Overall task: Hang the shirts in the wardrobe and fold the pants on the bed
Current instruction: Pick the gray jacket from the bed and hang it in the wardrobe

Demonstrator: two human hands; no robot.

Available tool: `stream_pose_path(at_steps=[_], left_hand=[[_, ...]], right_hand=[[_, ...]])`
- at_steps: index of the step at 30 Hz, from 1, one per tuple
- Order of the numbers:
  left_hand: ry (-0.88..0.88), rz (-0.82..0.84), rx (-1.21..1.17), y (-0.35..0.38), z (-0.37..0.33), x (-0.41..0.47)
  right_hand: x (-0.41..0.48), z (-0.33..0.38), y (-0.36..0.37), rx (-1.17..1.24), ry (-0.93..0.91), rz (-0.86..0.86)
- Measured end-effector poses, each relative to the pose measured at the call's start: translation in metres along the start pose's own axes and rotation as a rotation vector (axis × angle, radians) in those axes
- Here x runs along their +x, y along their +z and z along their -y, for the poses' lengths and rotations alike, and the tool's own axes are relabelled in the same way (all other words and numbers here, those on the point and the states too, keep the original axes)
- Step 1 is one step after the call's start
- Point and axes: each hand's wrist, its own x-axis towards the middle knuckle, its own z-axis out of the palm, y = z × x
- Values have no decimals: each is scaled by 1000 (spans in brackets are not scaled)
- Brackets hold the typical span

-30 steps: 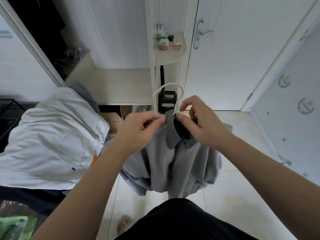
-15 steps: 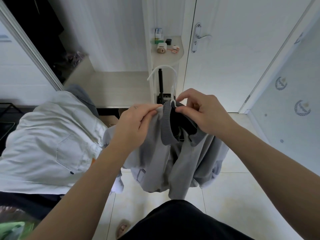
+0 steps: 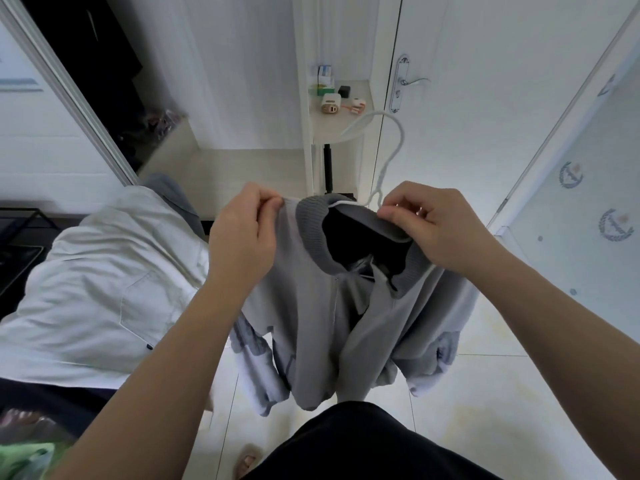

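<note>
A grey shirt (image 3: 332, 323) with a darker ribbed collar hangs in front of me on a white hanger (image 3: 391, 150), whose hook sticks up above the collar. My left hand (image 3: 242, 233) pinches the shirt's left shoulder. My right hand (image 3: 433, 223) pinches the collar at the base of the hook. White pants (image 3: 90, 289) lie spread on the bed (image 3: 48, 400) at my left, with a grey-blue garment (image 3: 173, 192) showing behind them. The open wardrobe (image 3: 104, 74) is dark at the upper left.
A low wooden shelf (image 3: 242, 174) runs under the wardrobe opening. A small rounded shelf (image 3: 346, 129) holds chargers and small boxes. A closed white door (image 3: 485, 81) with a handle stands on the right. Pale floor tiles (image 3: 485, 393) lie below.
Both hands have lifted the shirt and hanger higher. The collar has spread open, and the hook now rises clear above it.
</note>
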Motion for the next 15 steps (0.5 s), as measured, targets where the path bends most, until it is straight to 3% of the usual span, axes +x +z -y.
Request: stream_pose_path(at_steps=[4, 10, 15], left_hand=[[-59, -12, 9, -7, 6, 12], [-113, 59, 125, -16, 14, 32], [176, 310, 115, -3, -3, 25]], right_hand=[[3, -3, -12, -92, -50, 24], [-4, -2, -23, 71, -4, 63], [5, 1, -26, 189, 105, -39]])
